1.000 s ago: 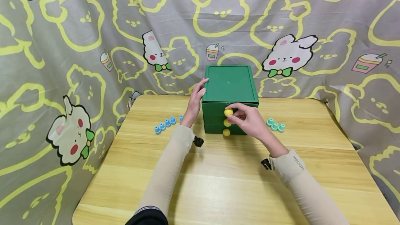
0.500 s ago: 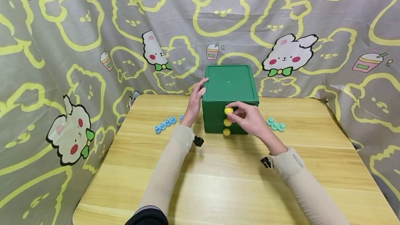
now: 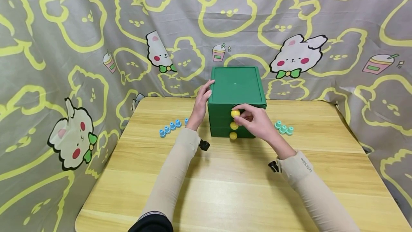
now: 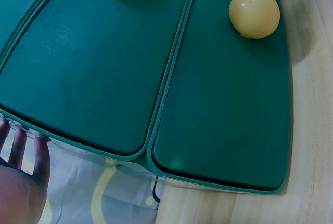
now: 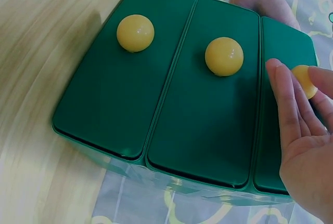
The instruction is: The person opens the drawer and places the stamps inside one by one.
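A green cabinet (image 3: pixel 236 85) of three stacked drawers stands on the table, each front bearing a round yellow knob. My right hand (image 3: pixel 257 122) pinches the top drawer's knob (image 3: pixel 235 114) between thumb and fingers; in the right wrist view this knob (image 5: pixel 307 81) is partly covered by the fingers. The middle knob (image 5: pixel 223 56) and bottom knob (image 5: pixel 135 33) are untouched. Along the cabinet's left side lies my left hand (image 3: pixel 199 105), its extended fingers against the wall near the top edge. In the left wrist view, the left hand (image 4: pixel 23 177) shows beside the cabinet. All drawer fronts look flush.
Several small blue stepped pegs (image 3: pixel 172 126) stand in a row left of the cabinet, one partly behind the left wrist. Three teal pegs (image 3: pixel 283 129) stand to its right. A patterned curtain (image 3: pixel 231 17) hangs behind the wooden table (image 3: pixel 225 189).
The top drawer has slid in slightly, and the dark gap below the cabinet's top edge has narrowed away. My right hand moved a little forward with the knob; the left hand stayed put.
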`<state>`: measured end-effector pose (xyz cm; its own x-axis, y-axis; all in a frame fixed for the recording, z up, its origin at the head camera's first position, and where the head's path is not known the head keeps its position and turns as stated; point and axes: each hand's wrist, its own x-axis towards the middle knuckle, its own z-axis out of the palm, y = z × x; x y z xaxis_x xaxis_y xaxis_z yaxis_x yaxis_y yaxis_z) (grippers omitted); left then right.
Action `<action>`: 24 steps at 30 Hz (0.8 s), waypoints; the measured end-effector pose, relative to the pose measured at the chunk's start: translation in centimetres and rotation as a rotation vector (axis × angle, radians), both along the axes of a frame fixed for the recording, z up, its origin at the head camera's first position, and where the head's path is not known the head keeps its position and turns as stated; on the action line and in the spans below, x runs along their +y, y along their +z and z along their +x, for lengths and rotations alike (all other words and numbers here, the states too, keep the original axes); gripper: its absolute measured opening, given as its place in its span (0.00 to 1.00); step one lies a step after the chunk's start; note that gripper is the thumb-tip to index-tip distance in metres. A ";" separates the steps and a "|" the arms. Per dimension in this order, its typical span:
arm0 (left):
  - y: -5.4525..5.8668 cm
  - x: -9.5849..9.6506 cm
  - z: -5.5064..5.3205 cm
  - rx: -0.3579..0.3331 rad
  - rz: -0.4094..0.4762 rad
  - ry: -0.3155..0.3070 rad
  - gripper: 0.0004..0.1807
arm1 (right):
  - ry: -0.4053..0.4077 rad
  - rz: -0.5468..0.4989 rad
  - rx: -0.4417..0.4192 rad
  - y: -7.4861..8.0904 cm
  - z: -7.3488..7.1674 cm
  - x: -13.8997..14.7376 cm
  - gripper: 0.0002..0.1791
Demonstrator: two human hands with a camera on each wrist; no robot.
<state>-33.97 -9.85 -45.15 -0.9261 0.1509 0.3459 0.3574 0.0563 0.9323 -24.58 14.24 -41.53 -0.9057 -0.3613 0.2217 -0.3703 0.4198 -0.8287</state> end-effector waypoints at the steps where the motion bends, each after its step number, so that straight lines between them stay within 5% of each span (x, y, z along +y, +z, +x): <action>1: 0.0 0.0 0.0 0.001 -0.001 0.001 0.29 | 0.001 0.000 0.002 0.0 0.0 0.0 0.14; 24: -0.1 0.0 0.0 -0.004 -0.004 -0.001 0.29 | 0.030 0.055 0.044 0.1 0.7 0.3 0.20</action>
